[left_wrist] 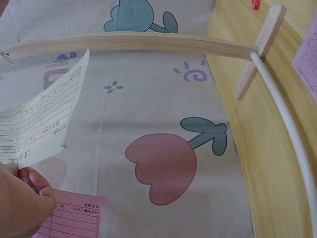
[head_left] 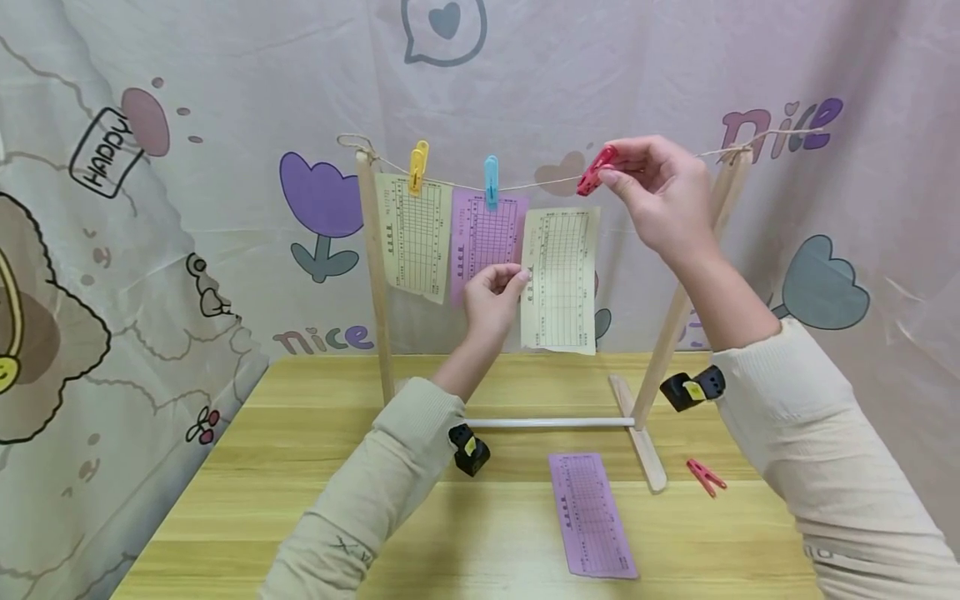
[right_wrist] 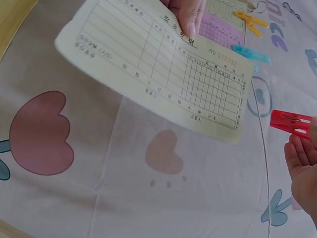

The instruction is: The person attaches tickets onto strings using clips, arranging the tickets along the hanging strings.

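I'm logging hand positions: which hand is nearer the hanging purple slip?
Left. The left hand is in front of the hanging purple slip, low down; the right hand is farther off, higher and to the right.

Head view: bkgd cloth [head_left: 570, 50] has "HAPPY" [head_left: 106, 152] in a box at L, "nice" [head_left: 782, 131] upper R, 2nd "nice" [head_left: 323, 338] lower L. R wrist view: held pale-yellow slip [right_wrist: 153, 74] has a red serial, "No" + what looks like 572732, w/ Chinese print incl. "开票人" & "¥" nr btm edge. Loose purple slip [head_left: 592, 515]: print too small in head view. L sleeve [head_left: 375, 483] lettering unclear.
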### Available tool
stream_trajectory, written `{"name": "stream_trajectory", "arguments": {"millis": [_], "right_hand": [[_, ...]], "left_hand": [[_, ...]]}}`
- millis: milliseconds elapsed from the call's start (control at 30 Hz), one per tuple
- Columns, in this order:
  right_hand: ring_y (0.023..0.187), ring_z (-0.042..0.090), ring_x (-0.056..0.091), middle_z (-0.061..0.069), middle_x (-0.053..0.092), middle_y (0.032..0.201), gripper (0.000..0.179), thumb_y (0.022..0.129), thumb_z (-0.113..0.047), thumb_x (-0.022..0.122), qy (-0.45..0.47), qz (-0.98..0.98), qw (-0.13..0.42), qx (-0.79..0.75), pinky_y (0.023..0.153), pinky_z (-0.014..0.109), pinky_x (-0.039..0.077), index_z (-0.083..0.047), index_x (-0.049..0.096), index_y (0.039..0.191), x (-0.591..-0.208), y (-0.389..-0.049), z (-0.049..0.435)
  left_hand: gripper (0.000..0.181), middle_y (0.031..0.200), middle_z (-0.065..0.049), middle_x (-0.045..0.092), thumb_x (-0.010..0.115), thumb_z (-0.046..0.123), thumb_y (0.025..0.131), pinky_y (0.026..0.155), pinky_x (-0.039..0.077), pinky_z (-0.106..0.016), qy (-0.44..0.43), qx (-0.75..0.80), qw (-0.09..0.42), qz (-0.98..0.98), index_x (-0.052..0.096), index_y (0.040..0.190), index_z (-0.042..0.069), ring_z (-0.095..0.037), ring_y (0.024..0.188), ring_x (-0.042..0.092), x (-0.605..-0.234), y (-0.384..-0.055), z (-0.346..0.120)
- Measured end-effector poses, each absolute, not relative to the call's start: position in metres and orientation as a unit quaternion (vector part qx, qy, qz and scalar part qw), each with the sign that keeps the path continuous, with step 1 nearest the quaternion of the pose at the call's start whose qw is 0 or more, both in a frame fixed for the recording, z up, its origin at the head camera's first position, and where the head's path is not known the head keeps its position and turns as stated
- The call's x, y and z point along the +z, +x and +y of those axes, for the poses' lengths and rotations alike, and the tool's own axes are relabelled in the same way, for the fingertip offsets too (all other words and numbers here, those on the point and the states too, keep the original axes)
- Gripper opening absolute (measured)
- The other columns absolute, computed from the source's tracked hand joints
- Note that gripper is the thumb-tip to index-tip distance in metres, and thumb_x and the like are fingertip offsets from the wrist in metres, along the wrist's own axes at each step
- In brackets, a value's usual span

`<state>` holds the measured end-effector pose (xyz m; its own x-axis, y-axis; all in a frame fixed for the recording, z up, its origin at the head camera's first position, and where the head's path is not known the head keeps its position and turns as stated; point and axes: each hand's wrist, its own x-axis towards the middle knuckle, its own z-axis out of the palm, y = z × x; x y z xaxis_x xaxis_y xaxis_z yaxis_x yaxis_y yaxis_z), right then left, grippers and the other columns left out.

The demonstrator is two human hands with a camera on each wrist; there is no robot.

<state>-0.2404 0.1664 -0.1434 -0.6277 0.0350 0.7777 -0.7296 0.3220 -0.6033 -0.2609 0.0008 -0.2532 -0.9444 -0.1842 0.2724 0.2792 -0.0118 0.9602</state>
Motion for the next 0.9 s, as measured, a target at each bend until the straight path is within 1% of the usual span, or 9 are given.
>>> {"name": "stream_trajectory", "arguments": {"millis": [167, 267, 400, 500, 600, 667, 767, 900], "right_hand": [[0.076, 0.005, 0.06, -0.012, 0.065, 0.081, 0.021, 0.081, -0.001, 0.067, 0.224, -0.738, 0.35, 0.532, 0.071, 0.012, 0.048, 0.002, 0.066, 0.102, -0.134, -0.247, 0.162], [0.072, 0.004, 0.059, -0.012, 0.065, 0.078, 0.019, 0.081, 0.0, 0.068, 0.219, -0.738, 0.344, 0.538, 0.069, 0.011, 0.048, 0.003, 0.066, 0.1, -0.13, -0.253, 0.159], [0.07, 0.003, 0.059, -0.008, 0.067, 0.079, 0.016, 0.08, 0.0, 0.068, 0.215, -0.742, 0.336, 0.539, 0.068, 0.011, 0.048, 0.002, 0.067, 0.096, -0.124, -0.26, 0.154], [0.068, 0.001, 0.057, -0.01, 0.066, 0.077, 0.016, 0.081, -0.001, 0.068, 0.207, -0.758, 0.333, 0.522, 0.067, 0.011, 0.047, 0.002, 0.067, 0.096, -0.122, -0.263, 0.153], [0.066, -0.001, 0.055, -0.017, 0.061, 0.073, 0.017, 0.082, -0.003, 0.067, 0.196, -0.778, 0.33, 0.497, 0.064, 0.01, 0.045, 0.004, 0.066, 0.098, -0.121, -0.266, 0.154], [0.065, 0.0, 0.054, -0.02, 0.06, 0.072, 0.018, 0.083, -0.004, 0.067, 0.188, -0.792, 0.317, 0.486, 0.061, 0.011, 0.043, 0.004, 0.066, 0.099, -0.121, -0.267, 0.155], [0.065, 0.002, 0.052, -0.018, 0.06, 0.074, 0.02, 0.084, -0.007, 0.066, 0.173, -0.812, 0.293, 0.475, 0.059, 0.012, 0.04, 0.003, 0.066, 0.101, -0.121, -0.268, 0.156], [0.068, 0.004, 0.052, -0.014, 0.061, 0.08, 0.021, 0.086, -0.009, 0.064, 0.164, -0.83, 0.269, 0.46, 0.061, 0.011, 0.043, 0.001, 0.066, 0.104, -0.121, -0.268, 0.158]], "left_hand": [[0.015, 0.084, -0.003, 0.062, 0.067, 0.011, 0.084, 0.067, 0.048, -0.014, -0.031, -0.719, 0.158, -0.676, 0.065, 0.095, 0.001, -0.006, 0.072, 0.052, -0.25, -0.263, 0.003], [0.016, 0.084, -0.004, 0.062, 0.067, 0.012, 0.084, 0.067, 0.048, -0.014, -0.027, -0.72, 0.158, -0.676, 0.065, 0.095, 0.001, -0.006, 0.072, 0.052, -0.25, -0.265, 0.004], [0.016, 0.085, -0.004, 0.063, 0.067, 0.012, 0.084, 0.068, 0.049, -0.014, -0.022, -0.72, 0.16, -0.675, 0.065, 0.096, 0.001, -0.006, 0.072, 0.053, -0.25, -0.267, 0.005], [0.016, 0.085, -0.004, 0.063, 0.067, 0.012, 0.084, 0.068, 0.049, -0.014, -0.019, -0.722, 0.162, -0.672, 0.065, 0.095, 0.001, -0.006, 0.073, 0.052, -0.25, -0.268, 0.005], [0.016, 0.084, -0.003, 0.062, 0.067, 0.012, 0.084, 0.067, 0.048, -0.014, -0.019, -0.724, 0.164, -0.669, 0.065, 0.096, 0.001, -0.006, 0.072, 0.052, -0.249, -0.27, 0.006], [0.016, 0.084, -0.003, 0.062, 0.067, 0.012, 0.084, 0.067, 0.048, -0.014, -0.018, -0.724, 0.165, -0.669, 0.065, 0.096, 0.001, -0.006, 0.072, 0.052, -0.249, -0.27, 0.006], [0.015, 0.083, -0.003, 0.061, 0.067, 0.011, 0.084, 0.065, 0.047, -0.014, -0.017, -0.725, 0.165, -0.668, 0.065, 0.096, 0.001, -0.006, 0.071, 0.051, -0.248, -0.271, 0.006], [0.015, 0.083, -0.003, 0.061, 0.067, 0.011, 0.084, 0.064, 0.047, -0.013, -0.018, -0.728, 0.166, -0.665, 0.065, 0.096, 0.001, -0.006, 0.07, 0.051, -0.247, -0.271, 0.006]]}}
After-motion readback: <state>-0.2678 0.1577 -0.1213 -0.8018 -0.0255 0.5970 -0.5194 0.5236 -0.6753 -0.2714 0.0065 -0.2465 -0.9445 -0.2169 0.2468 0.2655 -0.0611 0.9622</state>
